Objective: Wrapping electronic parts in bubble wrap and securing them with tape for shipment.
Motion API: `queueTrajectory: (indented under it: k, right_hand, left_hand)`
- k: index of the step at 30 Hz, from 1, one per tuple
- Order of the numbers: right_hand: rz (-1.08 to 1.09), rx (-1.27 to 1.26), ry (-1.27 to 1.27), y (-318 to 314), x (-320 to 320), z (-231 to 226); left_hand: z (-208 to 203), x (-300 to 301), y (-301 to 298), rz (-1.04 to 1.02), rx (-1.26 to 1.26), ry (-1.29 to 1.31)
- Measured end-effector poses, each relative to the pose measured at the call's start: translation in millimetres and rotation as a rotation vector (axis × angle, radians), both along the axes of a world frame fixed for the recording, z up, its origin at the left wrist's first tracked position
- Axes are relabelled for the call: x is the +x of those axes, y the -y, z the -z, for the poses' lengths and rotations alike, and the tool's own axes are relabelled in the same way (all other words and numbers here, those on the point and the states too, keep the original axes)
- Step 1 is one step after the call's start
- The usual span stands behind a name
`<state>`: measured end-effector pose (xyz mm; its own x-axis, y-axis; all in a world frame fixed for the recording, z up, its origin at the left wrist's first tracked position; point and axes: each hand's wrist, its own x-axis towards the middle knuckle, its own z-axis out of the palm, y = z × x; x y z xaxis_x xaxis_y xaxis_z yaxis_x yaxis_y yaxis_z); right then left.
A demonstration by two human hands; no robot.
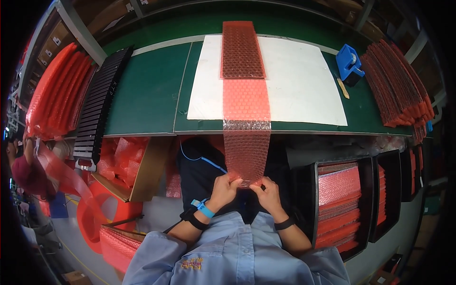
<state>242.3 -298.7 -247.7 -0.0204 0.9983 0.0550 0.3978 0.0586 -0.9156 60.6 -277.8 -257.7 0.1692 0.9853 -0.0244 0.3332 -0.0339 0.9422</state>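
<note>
A long strip of red bubble wrap (246, 99) runs from the workbench down over its front edge toward me. My left hand (224, 191) pinches the near left corner between thumb and fingers. On the near right corner, my right hand (268, 194) holds the same end in a similar pinch. At the far end, a flat dark rectangular piece (242, 52) lies with the red wrap over or around it; which of these I cannot tell. Beneath the strip is a white sheet (304, 85) on the green bench top.
A blue tape dispenser (349, 65) and a slim tan tool (343, 89) sit at the right. Red stacks (396, 85) line the right end, with bubble-wrap bundles (59, 90) and a black slatted rack (102, 99) at the left. Black bins (315, 213) stand below right, beside my lap.
</note>
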Motion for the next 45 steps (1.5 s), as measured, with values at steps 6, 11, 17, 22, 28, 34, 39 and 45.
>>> queueTrajectory:
  k: [6,11,17,22,28,34,39,45]
  right_hand:
    - [0.016,-0.064,-0.079,0.7,1.5,5.4]
    - [-0.018,-0.203,-0.223,-0.5,3.6,1.3]
    - [0.028,-0.204,-0.376,0.9,5.1,12.7]
    - [0.021,-0.206,-0.245,1.5,4.5,10.8]
    - [0.051,-0.123,-0.078,1.8,4.1,12.0]
    - [0.036,-0.104,-0.197,1.2,3.8,12.7]
    - [0.034,-0.124,-0.281,0.3,4.6,12.3]
    - [0.025,-0.133,-0.248,0.8,2.5,14.3]
  left_hand:
    - [-1.4,1.3,2.2,-0.005,-0.063,0.063]
    - [6.2,-2.2,2.4,-0.017,-0.105,0.187]
    - [7.0,-1.8,0.9,0.0,-0.074,0.137]
    - [9.6,-2.7,1.7,0.0,-0.085,0.143]
    - [12.1,-0.8,0.9,-0.042,-0.044,0.181]
    - [13.9,-1.8,1.8,-0.011,-0.063,0.203]
    - [14.9,-1.4,1.8,-0.009,-0.071,0.188]
    - [9.4,-0.3,2.7,0.013,-0.078,0.17]
